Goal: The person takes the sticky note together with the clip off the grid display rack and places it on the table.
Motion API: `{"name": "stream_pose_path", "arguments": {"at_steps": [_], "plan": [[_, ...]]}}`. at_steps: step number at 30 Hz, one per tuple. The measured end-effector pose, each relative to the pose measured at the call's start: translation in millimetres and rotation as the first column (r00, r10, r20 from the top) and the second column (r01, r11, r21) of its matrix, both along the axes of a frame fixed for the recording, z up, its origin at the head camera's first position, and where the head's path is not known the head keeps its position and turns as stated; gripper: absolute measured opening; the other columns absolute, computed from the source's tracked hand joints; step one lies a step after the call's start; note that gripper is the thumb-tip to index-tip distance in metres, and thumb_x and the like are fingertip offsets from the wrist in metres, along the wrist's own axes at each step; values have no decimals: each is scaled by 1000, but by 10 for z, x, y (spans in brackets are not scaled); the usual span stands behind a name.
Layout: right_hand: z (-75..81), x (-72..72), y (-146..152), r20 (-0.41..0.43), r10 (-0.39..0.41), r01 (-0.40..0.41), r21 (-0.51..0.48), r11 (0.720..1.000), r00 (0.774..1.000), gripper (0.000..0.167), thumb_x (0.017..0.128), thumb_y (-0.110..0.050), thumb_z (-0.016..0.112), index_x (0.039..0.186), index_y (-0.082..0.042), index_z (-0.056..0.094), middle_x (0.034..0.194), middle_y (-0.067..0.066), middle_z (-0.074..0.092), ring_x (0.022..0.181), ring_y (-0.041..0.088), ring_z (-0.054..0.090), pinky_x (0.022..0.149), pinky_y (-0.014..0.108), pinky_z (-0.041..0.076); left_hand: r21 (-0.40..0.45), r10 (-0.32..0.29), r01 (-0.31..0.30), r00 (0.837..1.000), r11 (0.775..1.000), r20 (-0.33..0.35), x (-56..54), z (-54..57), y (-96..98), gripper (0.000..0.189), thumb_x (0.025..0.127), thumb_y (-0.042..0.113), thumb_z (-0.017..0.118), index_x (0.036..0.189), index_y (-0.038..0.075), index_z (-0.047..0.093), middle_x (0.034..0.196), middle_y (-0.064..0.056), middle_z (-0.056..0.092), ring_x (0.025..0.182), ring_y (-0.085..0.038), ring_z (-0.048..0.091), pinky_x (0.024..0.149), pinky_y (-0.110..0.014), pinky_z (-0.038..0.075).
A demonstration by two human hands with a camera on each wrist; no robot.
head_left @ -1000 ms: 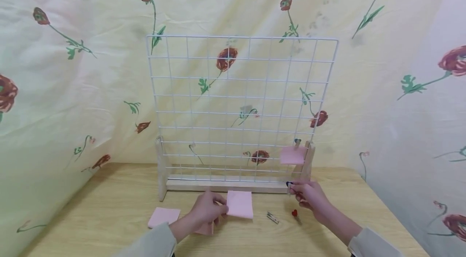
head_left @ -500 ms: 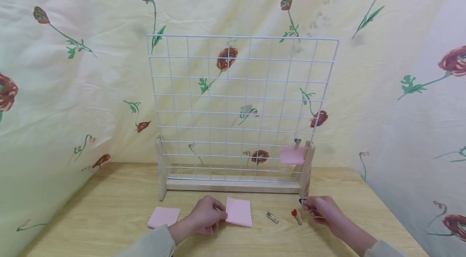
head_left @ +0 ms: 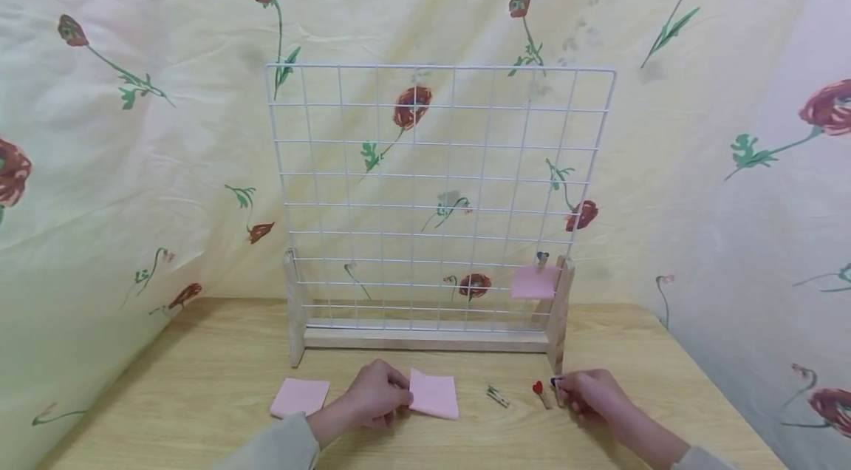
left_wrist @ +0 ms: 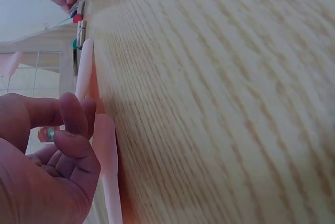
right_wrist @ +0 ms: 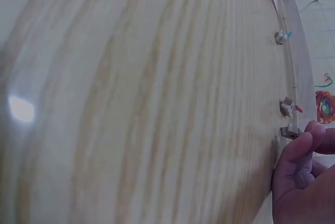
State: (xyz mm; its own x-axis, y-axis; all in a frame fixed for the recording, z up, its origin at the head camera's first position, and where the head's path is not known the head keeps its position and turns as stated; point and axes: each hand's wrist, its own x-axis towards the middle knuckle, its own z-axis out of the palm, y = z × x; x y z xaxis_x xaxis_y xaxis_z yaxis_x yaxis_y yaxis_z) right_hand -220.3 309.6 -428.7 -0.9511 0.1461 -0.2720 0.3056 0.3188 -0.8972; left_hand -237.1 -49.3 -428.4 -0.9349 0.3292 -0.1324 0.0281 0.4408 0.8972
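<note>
My left hand (head_left: pixel 379 392) pinches the left edge of a pink sticky note (head_left: pixel 435 397), which lies low over the table in front of the rack. Between thumb and forefinger, my right hand (head_left: pixel 592 396) holds a small wooden clothespin (right_wrist: pixel 289 131) with a dark heart on top, down close to the tabletop. Just left of it lies a clothespin with a red heart (head_left: pixel 541 394). Farther left is a clothespin with a green top (head_left: pixel 498 397). A second pink note (head_left: pixel 299 397) lies left of my left hand, partly hidden by the wrist.
A white wire grid (head_left: pixel 415 175) stands in a wooden base (head_left: pixel 425 340) at the back of the table. Another pink note (head_left: pixel 533 284) hangs at its lower right from a clothespin (head_left: pixel 542 259). Flowered cloth (head_left: pixel 199 196) surrounds the wooden table (head_left: pixel 219 352).
My right hand has moved right and down from the rack's base to the tabletop, carrying the dark-heart clothespin. My left hand has shifted the pink note slightly toward me.
</note>
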Motion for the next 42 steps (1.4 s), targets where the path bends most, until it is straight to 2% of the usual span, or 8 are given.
{"name": "stream_pose_path", "arguments": {"at_steps": [8,13,17,20,26,35,42], "plan": [[-49,29,-22,-56,-30,35,96,995,998,30,86,-9,61,107,12,66,64,-1,61,52,11,46,47,23,42,-56,-32,25,990,998,-139,18,23,40,26,78,-1,62,101,-11,68,57,-5,64,34,-5,46,31,-16,34],[-96,25,-29,-91,-57,74,185,980,994,31,83,-8,62,108,9,67,70,0,66,51,13,48,48,26,45,-111,-26,7,985,994,-168,32,51,78,28,76,-1,61,101,-11,67,55,-4,62,33,-5,46,30,-16,32],[-121,24,-17,-98,-67,85,196,977,993,31,82,-8,61,109,9,67,71,1,67,52,14,49,49,28,46,-131,-21,-1,986,991,-168,32,76,98,25,76,0,60,98,-8,68,51,-4,60,31,-5,43,28,-15,30],[-120,28,-7,-93,-72,87,177,980,993,32,84,-8,61,110,9,66,70,0,67,53,14,49,50,27,45,-138,-23,-2,984,990,-177,24,94,102,27,77,1,59,101,-8,67,48,-4,58,30,-4,42,28,-16,30],[-84,24,-7,-80,-90,98,110,989,993,35,86,-10,61,116,9,63,73,1,68,57,13,52,51,25,45,-175,-55,13,970,984,-238,-15,122,119,33,80,3,60,109,-11,64,51,-1,61,31,-6,47,30,-16,33],[99,-45,-53,-122,-65,65,-7,998,990,40,92,-14,59,125,8,56,79,1,69,60,13,55,51,25,48,-105,-79,55,968,993,-237,-97,210,261,35,81,5,62,113,-10,63,57,0,65,37,-10,54,32,-16,35],[258,-120,-74,-182,-27,8,-103,995,983,47,95,-15,57,134,9,48,80,0,68,57,8,52,52,22,47,-32,-146,143,971,989,-187,-259,269,440,36,85,11,65,120,0,64,72,-8,71,46,-14,60,36,-22,42]]}}
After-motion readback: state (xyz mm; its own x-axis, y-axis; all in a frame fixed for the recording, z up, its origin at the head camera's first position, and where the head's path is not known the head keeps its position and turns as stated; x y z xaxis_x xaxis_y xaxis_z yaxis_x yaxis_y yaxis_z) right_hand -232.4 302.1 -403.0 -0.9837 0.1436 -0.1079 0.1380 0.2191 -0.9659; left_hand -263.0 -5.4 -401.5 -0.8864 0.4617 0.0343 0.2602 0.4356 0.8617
